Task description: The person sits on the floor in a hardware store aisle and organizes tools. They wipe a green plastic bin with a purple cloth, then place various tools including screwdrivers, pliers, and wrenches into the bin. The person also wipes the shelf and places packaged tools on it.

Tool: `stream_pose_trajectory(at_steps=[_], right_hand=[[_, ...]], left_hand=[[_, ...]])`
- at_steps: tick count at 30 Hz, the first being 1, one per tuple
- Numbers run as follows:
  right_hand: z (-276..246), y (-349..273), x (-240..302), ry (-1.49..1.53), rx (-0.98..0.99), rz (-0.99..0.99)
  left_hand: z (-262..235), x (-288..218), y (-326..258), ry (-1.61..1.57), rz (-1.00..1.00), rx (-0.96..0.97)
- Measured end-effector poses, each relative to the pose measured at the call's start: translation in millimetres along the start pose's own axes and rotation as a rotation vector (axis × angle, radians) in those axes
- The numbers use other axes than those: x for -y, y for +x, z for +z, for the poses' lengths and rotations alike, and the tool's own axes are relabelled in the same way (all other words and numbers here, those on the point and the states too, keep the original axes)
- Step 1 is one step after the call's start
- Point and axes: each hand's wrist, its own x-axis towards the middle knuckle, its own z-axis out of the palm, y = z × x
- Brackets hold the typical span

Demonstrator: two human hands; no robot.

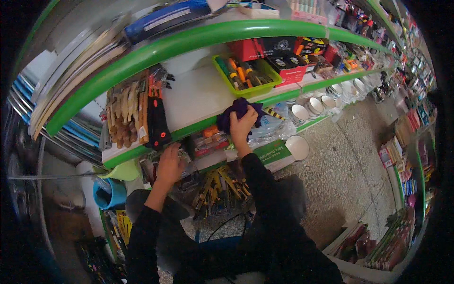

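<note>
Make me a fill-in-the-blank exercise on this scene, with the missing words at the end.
1. The right hand grips a bunched cloth coloured dark ____.
2. Of the two hands, the one nearer the blue bucket is the ____ hand.
3. The shelf's curved upper front edge is coloured ____.
4. In the picture, the tool-filled plastic basket stands to the ____ of the red-and-black open box.

Missing words: purple; left; green; left.
</note>
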Motion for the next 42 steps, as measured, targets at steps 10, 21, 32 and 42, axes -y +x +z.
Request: stream_pose_trajectory(at_steps=[10,21,32,42], right_hand=[[79.8,-145.1,68.6,0.015,0.210,-0.074],[50.1,-144.1,89.2,-0.106,0.447,-0.254],[88.0,-205.6,106.4,0.041,0.528,-0.138],[138.7,-236.8,167.7,-0.290,0.688,-0.706]], left_hand=[[21.2,36.9,-19.4,-0.125,-0.233,-0.277],[69.9,16.1,-5.4,-2.055,-0.816,-0.163],[81.1,47.9,-32.4,-1.793,-1.147,-0.724],[8.9,127.1,-49.0,-1.347,-0.781,-1.156]])
